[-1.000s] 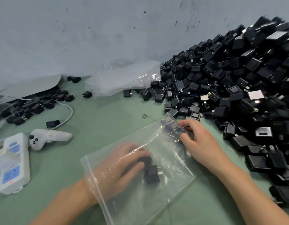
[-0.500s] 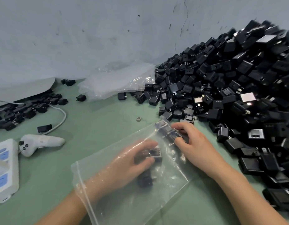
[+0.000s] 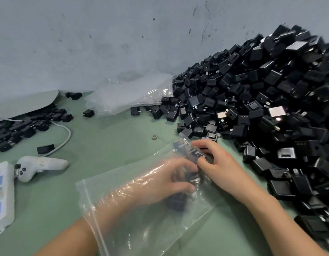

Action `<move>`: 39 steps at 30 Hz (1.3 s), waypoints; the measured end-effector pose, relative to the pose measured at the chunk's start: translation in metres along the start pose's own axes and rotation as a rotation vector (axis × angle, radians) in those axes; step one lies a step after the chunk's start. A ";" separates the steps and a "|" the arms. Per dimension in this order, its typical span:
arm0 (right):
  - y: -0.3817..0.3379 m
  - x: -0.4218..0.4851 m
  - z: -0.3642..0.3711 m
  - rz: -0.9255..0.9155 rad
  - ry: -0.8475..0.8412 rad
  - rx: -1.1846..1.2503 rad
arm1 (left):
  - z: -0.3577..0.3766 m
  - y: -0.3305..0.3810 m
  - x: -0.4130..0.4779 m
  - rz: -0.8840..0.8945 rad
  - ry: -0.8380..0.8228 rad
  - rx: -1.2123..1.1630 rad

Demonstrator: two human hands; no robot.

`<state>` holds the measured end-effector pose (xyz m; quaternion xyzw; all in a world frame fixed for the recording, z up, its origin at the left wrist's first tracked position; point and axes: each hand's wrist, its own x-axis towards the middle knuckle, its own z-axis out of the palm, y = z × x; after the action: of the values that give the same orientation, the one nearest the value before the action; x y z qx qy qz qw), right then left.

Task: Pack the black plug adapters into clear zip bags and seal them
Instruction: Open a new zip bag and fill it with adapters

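Head view: your left hand (image 3: 165,182) is pushed in through the mouth of the zip bag (image 3: 141,228), forearm and all. Its fingers are curled round the bagged adapters (image 3: 189,152) at the far end, though blur hides how many it grips. Your right hand (image 3: 221,167) stays outside. Its fingers and thumb are closed, pinching the bag's far corner through the film, right where those adapters bunch up. The bag lies flat on the green table (image 3: 104,141), its far corner touching the edge of the big pile of adapters (image 3: 261,100) banked against the wall. One more dark adapter shows through the film under your left palm.

I judge you are at the filling step, settling the adapters into the bottom corner, with sealing not yet begun (the zip strip gapes round your wrist). The next move, as I read it, calls for letting go inside and drawing the left hand out straight, so nothing rides out with it. Your right hand should pin the load meanwhile. Then you either fetch more from the pile or run the strip shut from one end.

Elsewhere, spare bags (image 3: 126,95) lie by the wall. At the left are a white controller (image 3: 40,166), a power strip (image 3: 1,196) and a smaller scatter of adapters (image 3: 21,126).
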<state>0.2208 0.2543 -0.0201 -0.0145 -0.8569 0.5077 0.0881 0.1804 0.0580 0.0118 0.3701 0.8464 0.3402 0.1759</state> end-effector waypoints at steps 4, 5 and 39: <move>0.000 0.001 -0.004 0.003 -0.028 0.011 | -0.004 0.002 -0.001 0.009 -0.043 -0.087; 0.000 0.001 -0.005 0.002 -0.035 0.008 | -0.001 0.005 0.001 0.015 -0.032 -0.063; -0.008 -0.007 -0.019 0.066 -0.088 0.124 | -0.002 -0.012 -0.052 0.057 0.076 0.041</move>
<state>0.2313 0.2659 -0.0054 -0.0152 -0.8258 0.5627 0.0344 0.2078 0.0129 0.0073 0.3846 0.8482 0.3416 0.1261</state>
